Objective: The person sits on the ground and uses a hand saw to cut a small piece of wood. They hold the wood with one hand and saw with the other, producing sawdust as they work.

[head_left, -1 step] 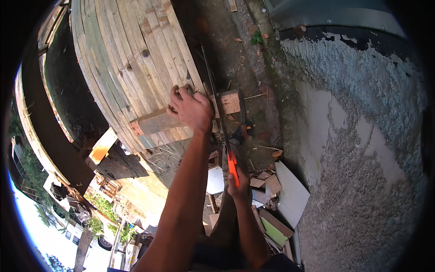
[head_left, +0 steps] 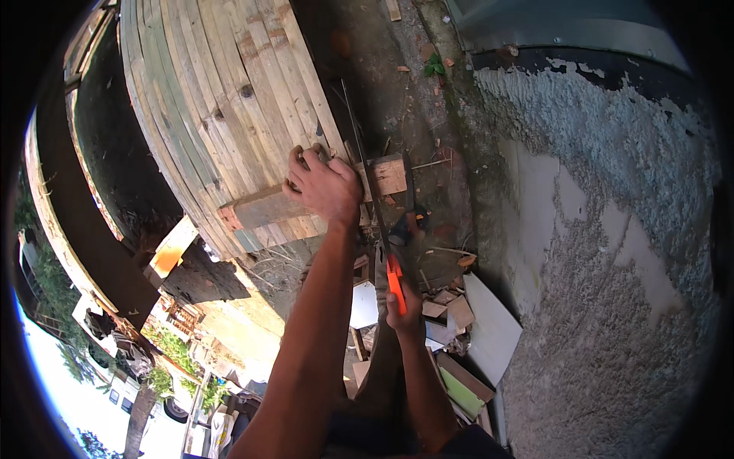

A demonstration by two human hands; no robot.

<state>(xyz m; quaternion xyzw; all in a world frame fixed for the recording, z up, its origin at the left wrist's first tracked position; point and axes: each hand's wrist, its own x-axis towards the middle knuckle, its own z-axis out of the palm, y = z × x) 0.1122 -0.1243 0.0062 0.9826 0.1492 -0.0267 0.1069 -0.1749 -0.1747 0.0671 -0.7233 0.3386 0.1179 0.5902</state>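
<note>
A handsaw with an orange handle is in my right hand, whose fingers are wrapped round the grip. Its long thin blade points away from me and crosses a short wooden beam just past the edge of the plank table. My left hand presses down on the beam with curled fingers, close to the left of the blade. The beam's end sticks out beyond the table edge, to the right of the saw. How deep the blade sits in the wood I cannot tell.
A rough plastered wall rises on the right. Wood offcuts and a white board lie on the ground near my legs. Farther left are a dark wood-edged structure and sunlit ground with plants.
The saw and my right hand have shifted slightly toward me. My left hand stays on the beam, almost unmoved.
</note>
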